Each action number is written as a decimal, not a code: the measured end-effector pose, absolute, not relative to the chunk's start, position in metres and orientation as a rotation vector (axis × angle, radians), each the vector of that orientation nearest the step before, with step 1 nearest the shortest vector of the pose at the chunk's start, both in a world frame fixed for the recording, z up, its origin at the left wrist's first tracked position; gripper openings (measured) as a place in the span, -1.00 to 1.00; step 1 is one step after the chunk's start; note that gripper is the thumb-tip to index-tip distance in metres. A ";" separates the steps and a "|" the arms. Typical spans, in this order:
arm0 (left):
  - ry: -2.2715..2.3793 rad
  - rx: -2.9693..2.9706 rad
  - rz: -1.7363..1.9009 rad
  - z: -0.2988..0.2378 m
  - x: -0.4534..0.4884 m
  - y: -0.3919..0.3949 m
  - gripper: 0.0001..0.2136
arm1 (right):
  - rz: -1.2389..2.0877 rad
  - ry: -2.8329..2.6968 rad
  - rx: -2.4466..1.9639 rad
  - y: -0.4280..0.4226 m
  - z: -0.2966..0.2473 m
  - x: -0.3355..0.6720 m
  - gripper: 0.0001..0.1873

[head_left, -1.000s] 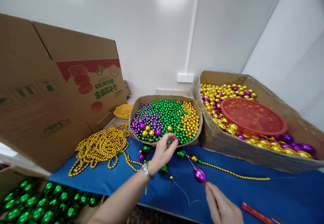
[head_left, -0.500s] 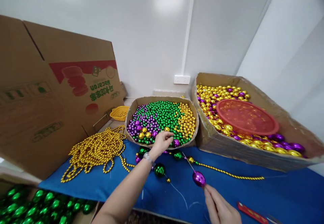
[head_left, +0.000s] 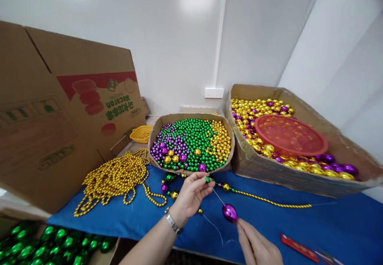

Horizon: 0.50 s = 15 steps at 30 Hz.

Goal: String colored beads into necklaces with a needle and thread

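Left fingers [head_left: 196, 180]: pinching green bead [head_left: 207, 180] at tips
Right fingers [head_left: 249, 233]: pinching purple bead [head_left: 229, 212] by its near end

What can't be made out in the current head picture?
All in the head view:
Part of the bead garland: hidden behind the left hand.
Right hand: cut off by the bottom edge.
Green balls, lower left: cut off by the picture's edges.
Print on the red strip: too small.
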<state>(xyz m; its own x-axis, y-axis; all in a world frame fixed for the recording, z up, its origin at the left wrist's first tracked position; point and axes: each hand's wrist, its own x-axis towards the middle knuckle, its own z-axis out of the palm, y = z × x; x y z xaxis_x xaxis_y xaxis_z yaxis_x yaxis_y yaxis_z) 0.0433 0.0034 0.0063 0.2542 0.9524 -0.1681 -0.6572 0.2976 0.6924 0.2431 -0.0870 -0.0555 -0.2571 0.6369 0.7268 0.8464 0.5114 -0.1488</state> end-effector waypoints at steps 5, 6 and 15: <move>0.657 0.637 1.206 0.004 0.045 0.000 -0.78 | -0.454 -2.028 -1.197 -0.086 -0.054 0.244 -0.63; 0.668 0.670 1.226 0.004 0.046 -0.001 -0.77 | -0.484 -2.031 -1.197 -0.086 -0.053 0.245 -0.62; 0.724 0.721 1.287 0.004 0.053 -0.002 -0.72 | -0.495 -1.997 -1.243 -0.085 -0.060 0.244 -0.61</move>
